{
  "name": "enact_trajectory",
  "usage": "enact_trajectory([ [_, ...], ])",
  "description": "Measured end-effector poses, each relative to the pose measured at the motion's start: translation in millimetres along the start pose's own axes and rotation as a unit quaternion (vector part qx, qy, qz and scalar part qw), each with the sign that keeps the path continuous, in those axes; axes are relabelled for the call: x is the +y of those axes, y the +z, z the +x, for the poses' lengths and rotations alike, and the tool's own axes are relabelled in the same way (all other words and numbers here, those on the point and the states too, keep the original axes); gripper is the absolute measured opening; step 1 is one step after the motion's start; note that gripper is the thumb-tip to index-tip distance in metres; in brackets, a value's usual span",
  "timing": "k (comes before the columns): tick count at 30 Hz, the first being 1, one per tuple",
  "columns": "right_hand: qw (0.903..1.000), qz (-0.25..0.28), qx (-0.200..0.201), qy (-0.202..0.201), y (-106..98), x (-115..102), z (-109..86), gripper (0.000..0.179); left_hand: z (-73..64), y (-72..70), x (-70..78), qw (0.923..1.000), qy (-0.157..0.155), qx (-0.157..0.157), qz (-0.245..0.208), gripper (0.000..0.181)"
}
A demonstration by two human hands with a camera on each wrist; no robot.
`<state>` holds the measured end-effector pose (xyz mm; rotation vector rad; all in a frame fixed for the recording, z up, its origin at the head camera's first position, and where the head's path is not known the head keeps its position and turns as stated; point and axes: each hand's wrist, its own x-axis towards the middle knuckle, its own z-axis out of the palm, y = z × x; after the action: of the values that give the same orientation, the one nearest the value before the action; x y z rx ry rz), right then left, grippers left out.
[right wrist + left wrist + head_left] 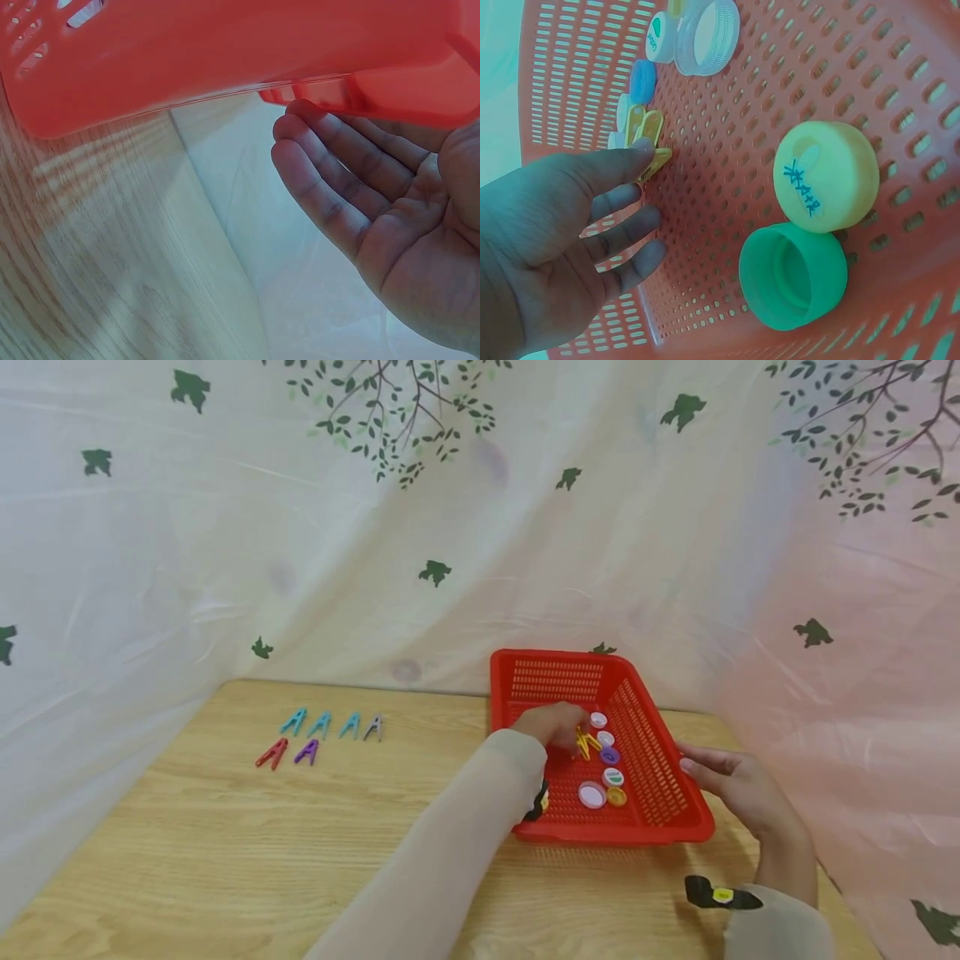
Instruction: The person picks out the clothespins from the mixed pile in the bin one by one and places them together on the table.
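My left hand (553,725) reaches into a red plastic basket (675,781). Its thumb and a finger pinch a yellow clothespin (651,131); the fingertip behind it is hidden, and whether a second yellow clothespin lies against it I cannot tell. On the basket's right side, my right hand (738,789) holds the rim, fingers beneath it in the right wrist view. Bottle caps lie inside: a purple cap (610,756), a white cap (612,777), a clear lid (592,794) and a small yellow cap (617,797). The left wrist view adds a larger yellow cap (826,176) and a green cap (793,276).
On the wooden table (300,843), left of the basket, several clothespins lie in two rows: blue clothespins (321,724) and a grey one (374,727) behind, a red (273,753) and a purple one (307,752) in front. A leaf-patterned curtain (360,585) hangs behind.
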<state>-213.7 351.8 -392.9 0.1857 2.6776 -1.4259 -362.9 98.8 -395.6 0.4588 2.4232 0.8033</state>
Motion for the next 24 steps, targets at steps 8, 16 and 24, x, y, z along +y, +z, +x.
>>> enact_trajectory([
  [8,0.9999,0.008,-0.002,0.01,-1,0,1.9,0.069,0.9,-1.7,-0.7,0.9995,0.01,-0.006,0.029,0.057],
  [16,0.9999,0.006,-0.004,0.009,0,1,1.9,0.068,-8.0,-0.9,-0.2,0.9996,-0.011,-0.01,-0.023,0.054],
  [24,1.0,0.006,-0.004,0.001,-1,1,1.9,0.068,-10.4,0.1,0.3,0.9538,-0.128,0.031,-0.27,0.036],
])
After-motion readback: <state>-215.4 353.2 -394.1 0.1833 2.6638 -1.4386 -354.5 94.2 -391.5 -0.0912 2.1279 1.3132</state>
